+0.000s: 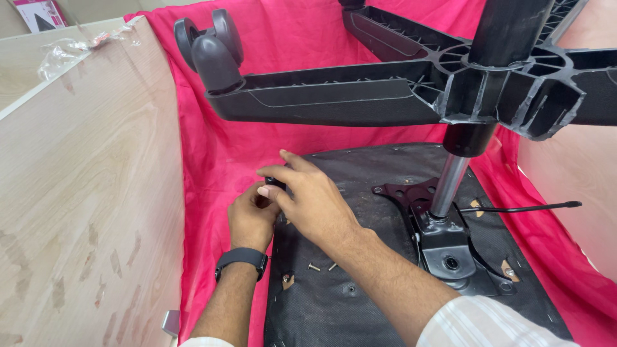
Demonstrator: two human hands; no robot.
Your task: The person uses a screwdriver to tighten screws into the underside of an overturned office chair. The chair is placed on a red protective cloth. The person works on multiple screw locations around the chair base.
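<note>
An upturned office chair lies on a red cloth. Its black seat underside faces up, with the metal mechanism plate and chrome gas column rising to the black star base with a caster wheel. My left hand, with a dark watch at the wrist, and my right hand meet at the seat's far left edge. Together they pinch a small black part; most of it is hidden by my fingers. Two loose screws lie on the seat near my right forearm.
A light wooden panel walls in the left side, with clear plastic wrap on top. Another pale panel stands at the right. A black lever sticks out right from the mechanism.
</note>
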